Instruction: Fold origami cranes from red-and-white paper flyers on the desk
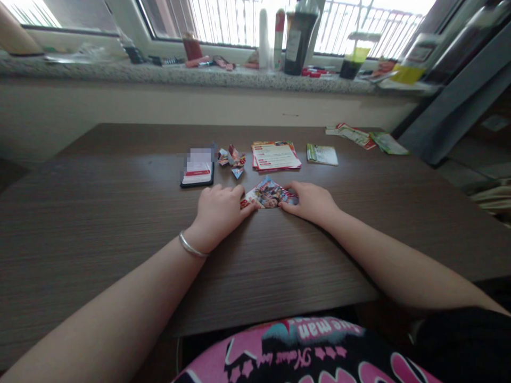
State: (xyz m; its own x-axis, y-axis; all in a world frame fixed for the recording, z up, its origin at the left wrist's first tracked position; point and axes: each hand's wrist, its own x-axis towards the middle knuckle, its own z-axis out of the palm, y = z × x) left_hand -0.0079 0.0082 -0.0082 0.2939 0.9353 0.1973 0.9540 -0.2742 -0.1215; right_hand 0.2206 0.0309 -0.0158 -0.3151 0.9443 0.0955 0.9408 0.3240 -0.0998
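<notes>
Between my two hands, low over the brown table, a colourful printed sheet of paper (270, 193) is folded into a shape with a peak at the top. My left hand (221, 207), with a silver bangle at the wrist, pinches its left corner between thumb and fingers. The right corner sits in the pinch of my right hand (311, 199). Just beyond the paper lie several folded paper pieces (232, 159) in a small heap. A stack of printed sheets (275, 156) rests behind the held paper.
Left of the folded pieces is a phone (197, 169). A small stack of green-and-white cards (322, 155) lies right of the sheets, and leaflets (355, 135) at the back right. Bottles, including a dark one (297, 42), line the granite windowsill (239, 78).
</notes>
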